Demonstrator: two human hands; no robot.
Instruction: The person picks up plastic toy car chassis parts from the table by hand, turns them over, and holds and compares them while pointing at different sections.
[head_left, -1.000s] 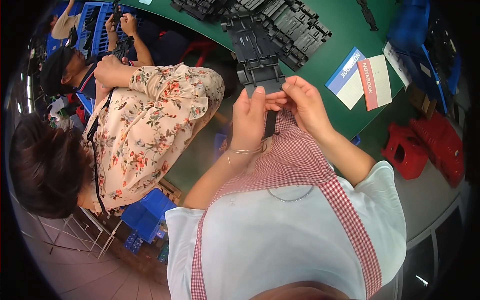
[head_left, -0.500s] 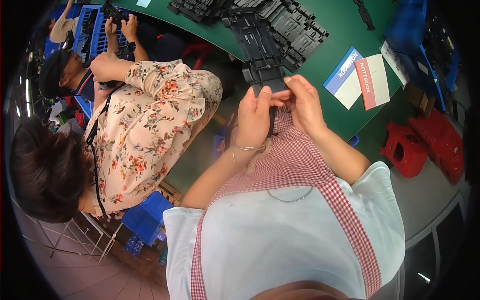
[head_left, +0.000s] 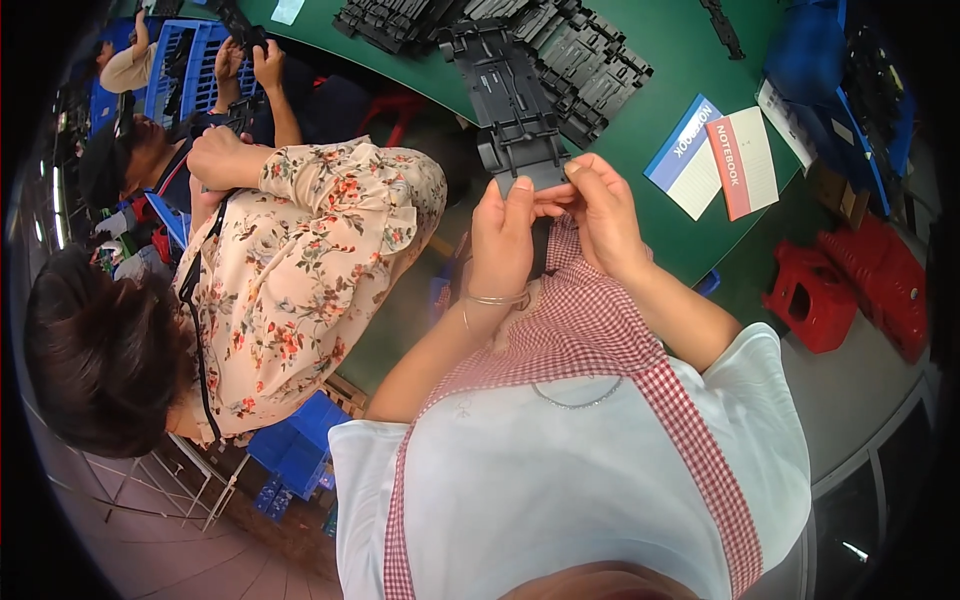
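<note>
– Gripped from both sides, is it?

– Yes, its near end is held between the left hand [head_left: 503,235] and the right hand [head_left: 608,218]. Both thumbs are laid on top; a corner is pinched by the right thumb and forefinger, while the fingers beneath are partly hidden.

– And what is being held?

– One flat black chassis part [head_left: 508,95]. It is held at the near edge of the green table [head_left: 690,50], and most of its length is seen over the tabletop.

– Is anything in its way?

– On the table, the far end is crowded by a pile of similar black parts [head_left: 592,88]; whether they are touched cannot be told. Another black heap [head_left: 385,22] is stacked along the table's far side, to the left.

– To the right?

– A blue-and-white notebook [head_left: 680,160] is partly overlapped by a red-and-white notebook [head_left: 743,165], both laid near the table's right edge, apart from the hands. A slim black piece [head_left: 723,28] is placed farther up the table.

– Beyond it?

– Red plastic shells [head_left: 828,318] are set down off the table's right edge. Off its left edge, a co-worker in a floral top [head_left: 315,240] is seated, and a blue crate [head_left: 205,62] is seen past that person.
</note>
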